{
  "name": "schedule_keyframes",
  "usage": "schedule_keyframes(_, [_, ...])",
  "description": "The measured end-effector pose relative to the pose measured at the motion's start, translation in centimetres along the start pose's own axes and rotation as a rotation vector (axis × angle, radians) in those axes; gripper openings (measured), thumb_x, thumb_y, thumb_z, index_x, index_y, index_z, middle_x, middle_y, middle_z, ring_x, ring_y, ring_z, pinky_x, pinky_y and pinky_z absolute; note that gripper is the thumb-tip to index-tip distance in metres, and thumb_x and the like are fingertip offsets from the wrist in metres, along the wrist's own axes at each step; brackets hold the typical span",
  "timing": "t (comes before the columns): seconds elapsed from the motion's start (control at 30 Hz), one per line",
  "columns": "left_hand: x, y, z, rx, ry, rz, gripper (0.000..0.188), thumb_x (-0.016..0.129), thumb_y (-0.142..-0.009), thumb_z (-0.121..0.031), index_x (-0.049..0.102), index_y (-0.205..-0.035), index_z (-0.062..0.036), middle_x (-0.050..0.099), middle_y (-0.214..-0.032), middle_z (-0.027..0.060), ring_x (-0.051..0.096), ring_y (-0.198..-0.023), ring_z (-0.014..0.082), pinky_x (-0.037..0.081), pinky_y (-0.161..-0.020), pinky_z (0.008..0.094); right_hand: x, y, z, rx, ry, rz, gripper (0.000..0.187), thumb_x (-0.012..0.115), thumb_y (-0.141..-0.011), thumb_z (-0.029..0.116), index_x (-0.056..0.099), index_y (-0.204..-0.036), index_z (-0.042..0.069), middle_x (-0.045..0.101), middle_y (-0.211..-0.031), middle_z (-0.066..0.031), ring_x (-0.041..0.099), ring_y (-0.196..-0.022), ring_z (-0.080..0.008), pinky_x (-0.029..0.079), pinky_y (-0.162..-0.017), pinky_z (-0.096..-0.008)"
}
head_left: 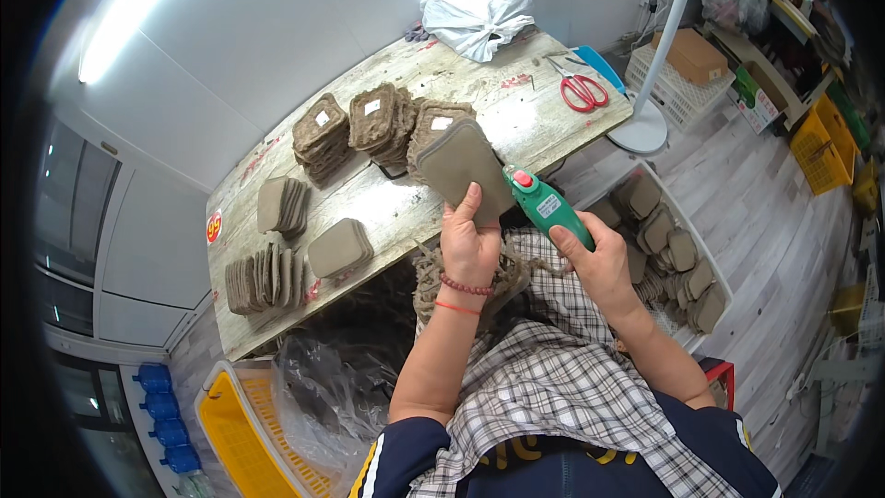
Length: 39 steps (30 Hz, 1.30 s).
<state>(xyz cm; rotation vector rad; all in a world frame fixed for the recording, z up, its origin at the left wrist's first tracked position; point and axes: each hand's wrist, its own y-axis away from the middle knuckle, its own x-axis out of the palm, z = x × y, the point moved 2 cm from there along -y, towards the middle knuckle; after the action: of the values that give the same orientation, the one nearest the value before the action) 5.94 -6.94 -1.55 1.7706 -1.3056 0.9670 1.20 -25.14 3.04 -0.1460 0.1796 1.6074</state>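
Note:
My left hand (pixel 470 244) grips a taupe fabric pad (pixel 466 161) with rounded corners, thumb on its face. Wrapped in my right hand (pixel 599 263) is a green handheld electric cutter (pixel 550 207) with a red button. Its head is at the pad's right edge; whether it touches is too small to tell. Behind the pad stand stacks of rough-edged pads (pixel 373 120) with white labels, one stack partly hidden. Smooth-edged pads (pixel 281 206) lie in piles on the table's left. Shaggy offcut strips (pixel 433 281) hang over my lap beneath my left wrist.
The worn wooden table (pixel 525 115) carries red-handled scissors (pixel 583 90) and a white plastic bag (pixel 477 18). Right of me, a white crate (pixel 724 300) holds many pads. A fan stand (pixel 638 134) rises beyond the table's right end. A yellow basket (pixel 230 429) sits low left.

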Motion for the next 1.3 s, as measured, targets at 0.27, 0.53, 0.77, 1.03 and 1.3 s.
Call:
schedule_keyframes(0.27, [-0.6, 2.1, -0.3, -0.111, -0.146, 0.048, 0.036, 0.059, -0.091, 0.001, 0.050, -0.125, -0.0046, 0.062, -0.118, 0.0081, 0.061, -0.108, 0.0214, 0.051, -0.095, 0.0369, -1.1, -1.1, 0.6, 0.021, -0.014, 0.031, 0.043, 0.071, -0.086, 0.040, 0.066, -0.104, 0.001, 0.063, -0.073, -0.0025, 0.056, -0.067, -0.0089, 0.046, -0.063, -0.0268])
schedule_keyframes(0.53, [-1.8, 1.5, -5.7, -0.268, -0.562, 0.140, 0.028, 0.061, -0.086, 0.006, 0.059, -0.113, 0.0000, 0.068, -0.105, 0.0090, 0.067, -0.092, 0.0171, 0.056, -0.079, 0.0312, -4.4, -1.1, 0.3, -0.051, 0.105, 0.193, 0.043, 0.072, -0.085, 0.037, 0.065, -0.108, 0.001, 0.064, -0.075, -0.0029, 0.058, -0.068, -0.0089, 0.048, -0.065, -0.0261])
schedule_keyframes(0.77, [-1.9, 1.3, -7.6, -0.411, -0.780, 0.180, 0.036, 0.060, -0.083, 0.010, 0.058, -0.118, 0.0022, 0.068, -0.105, 0.0089, 0.067, -0.089, 0.0151, 0.055, -0.079, 0.0293, -4.5, -0.3, -0.3, -0.145, 0.307, 0.213, 0.047, 0.073, -0.082, 0.041, 0.065, -0.109, 0.004, 0.070, -0.082, -0.0107, 0.068, -0.073, -0.0168, 0.052, -0.067, -0.0301])
schedule_keyframes(1.03, [-3.1, 1.9, -6.9, -0.540, -0.838, 0.165, 0.033, 0.063, -0.082, 0.007, 0.059, -0.114, 0.0024, 0.067, -0.103, 0.0087, 0.066, -0.089, 0.0157, 0.055, -0.079, 0.0305, -2.1, -0.7, -1.2, -0.077, 0.240, 0.220, 0.045, 0.073, -0.083, 0.040, 0.066, -0.108, 0.004, 0.070, -0.081, -0.0091, 0.067, -0.073, -0.0142, 0.052, -0.068, -0.0287])
schedule_keyframes(1.3, [-3.8, 0.5, -10.2, -0.473, -1.202, 0.256, 0.032, 0.068, -0.079, 0.003, 0.059, -0.109, -0.0023, 0.064, -0.091, 0.0015, 0.059, -0.079, 0.0107, 0.048, -0.073, 0.0223, -2.0, -2.3, -1.4, 0.071, 0.076, 0.417, 0.042, 0.071, -0.086, 0.037, 0.065, -0.106, 0.000, 0.062, -0.075, -0.0007, 0.054, -0.063, -0.0054, 0.045, -0.054, -0.0222])
